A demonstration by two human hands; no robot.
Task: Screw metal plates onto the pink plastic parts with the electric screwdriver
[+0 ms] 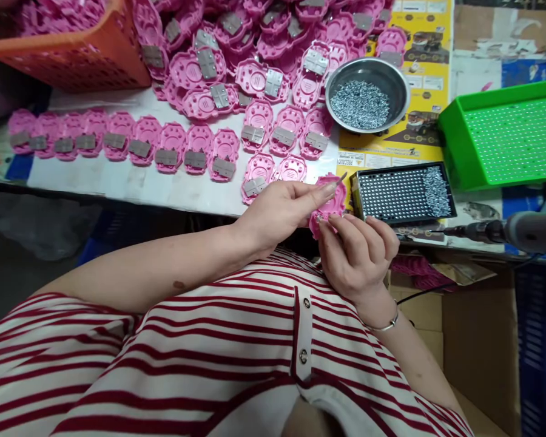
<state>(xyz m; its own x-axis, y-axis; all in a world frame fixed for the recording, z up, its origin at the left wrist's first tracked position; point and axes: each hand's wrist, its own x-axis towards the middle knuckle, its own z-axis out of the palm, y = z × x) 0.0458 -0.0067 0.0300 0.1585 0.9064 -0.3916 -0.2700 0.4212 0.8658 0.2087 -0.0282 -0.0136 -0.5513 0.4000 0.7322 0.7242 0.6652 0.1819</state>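
Note:
Near the table's front edge, my left hand (282,212) grips a pink plastic casing (331,197), thumb lying across its top. The fingers of my right hand (357,255) are pinched at the casing's lower edge; whatever sits under those fingertips is too small to make out. Just right of the casing lies a black perforated tray (391,194) with small screws (435,191) heaped at its right end. More pink casings with grey metal plates (255,185) rest on the table to the left of my hands.
A metal bowl (403,115) of screws stands behind the tray. A green bin (519,133) and a power screwdriver (528,232) are on the right. An orange basket (73,57) of pink parts sits at back left, beside piled casings (273,36). One row of casings (122,136) lines the left.

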